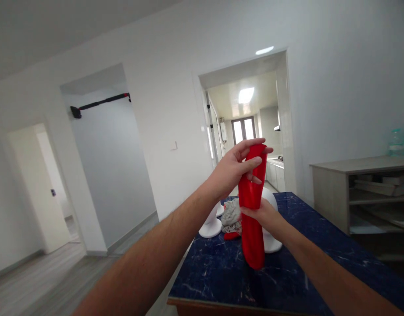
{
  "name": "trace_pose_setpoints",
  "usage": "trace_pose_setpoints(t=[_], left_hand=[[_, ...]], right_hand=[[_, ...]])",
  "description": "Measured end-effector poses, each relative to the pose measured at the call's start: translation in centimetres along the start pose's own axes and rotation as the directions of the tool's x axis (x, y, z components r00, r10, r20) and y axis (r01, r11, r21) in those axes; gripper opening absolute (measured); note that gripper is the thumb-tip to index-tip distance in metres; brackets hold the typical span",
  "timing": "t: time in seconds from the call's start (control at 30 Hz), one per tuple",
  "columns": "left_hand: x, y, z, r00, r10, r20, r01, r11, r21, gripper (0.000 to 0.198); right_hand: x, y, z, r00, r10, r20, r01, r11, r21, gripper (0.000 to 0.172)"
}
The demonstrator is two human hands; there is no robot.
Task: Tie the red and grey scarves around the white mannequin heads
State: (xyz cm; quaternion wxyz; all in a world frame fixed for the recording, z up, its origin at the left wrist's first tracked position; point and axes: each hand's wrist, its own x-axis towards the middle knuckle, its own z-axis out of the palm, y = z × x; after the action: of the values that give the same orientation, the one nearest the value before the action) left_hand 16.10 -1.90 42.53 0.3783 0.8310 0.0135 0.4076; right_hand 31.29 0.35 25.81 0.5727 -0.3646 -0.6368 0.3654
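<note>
One red cloth item, long and narrow, stands lengthwise before the blue table; contact with the tabletop cannot be told. Clock centred on the item. Left hand holds its upper end at 12 o'clock, thumb in front, fingers partly lost in or behind fabric. Right hand grips its middle from 3 o'clock, thumb across the front, remaining fingers hidden. White rounded object behind, at 3 o'clock, largely covered; white base at 4, join concealed. Crumpled grey cloth at 9, right edge obscured; red patch at 8. White stand, roughly 8:30, top masked by left forearm. Shelf unit at 3, cut off by frame; bottles on it, faint.
</note>
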Motion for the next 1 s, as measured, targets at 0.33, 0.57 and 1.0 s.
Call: trace_pose_setpoints(t=[0.33,0.57,1.0], left_hand=[[0.5,0.9,-4.9,0.947,0.061,-0.316,-0.12,0.978,-0.173,0.047],[1.8,-2.6,-5.4,0.948,-0.034,-0.318,-0.111,0.897,-0.427,0.044],[-0.1,-14.9,-6.7,0.907,-0.37,-0.201,0.287,0.892,-0.349,0.048]], right_hand=[[-3.9,-5.8,-15.9,0.972,0.164,0.167,-0.177,0.982,0.067,0.031],[-4.6,-11.4,-24.1,0.977,0.2,0.077,-0.209,0.968,0.136,0.019],[-4.9,-6.5,-29.6,0.853,0.522,0.024,-0.521,0.847,0.107,0.021]])
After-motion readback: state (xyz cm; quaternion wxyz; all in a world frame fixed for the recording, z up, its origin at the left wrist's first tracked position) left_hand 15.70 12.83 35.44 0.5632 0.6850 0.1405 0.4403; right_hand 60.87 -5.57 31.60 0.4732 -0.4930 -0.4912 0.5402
